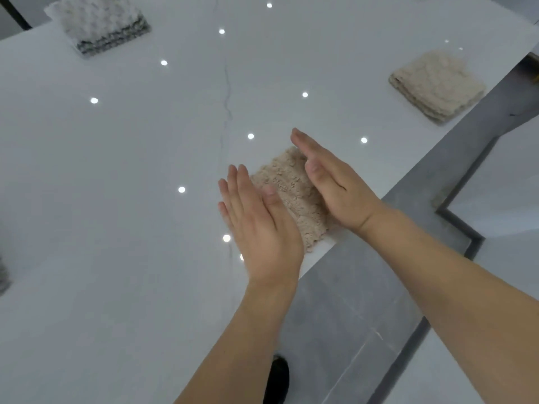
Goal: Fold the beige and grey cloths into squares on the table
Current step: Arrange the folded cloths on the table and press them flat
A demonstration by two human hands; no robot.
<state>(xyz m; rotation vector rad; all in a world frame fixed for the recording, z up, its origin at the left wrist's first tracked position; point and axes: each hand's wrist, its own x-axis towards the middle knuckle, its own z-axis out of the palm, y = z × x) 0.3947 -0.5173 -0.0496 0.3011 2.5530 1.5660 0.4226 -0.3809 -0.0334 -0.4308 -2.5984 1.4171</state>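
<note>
Beige folded cloth (287, 193) lies between two flat hands at the near edge of the white table (131, 170).

The left hand (259, 220) stands at the cloth's 8 o'clock side and the right hand (329, 179) at its 2 o'clock side, both with fingers straight and together, pressed against the cloth's edges. A second beige folded cloth (437, 84) sits well apart at 2 o'clock, near the table edge. A folded stack of white and grey cloths (100, 23) rests at 11 o'clock.
</note>
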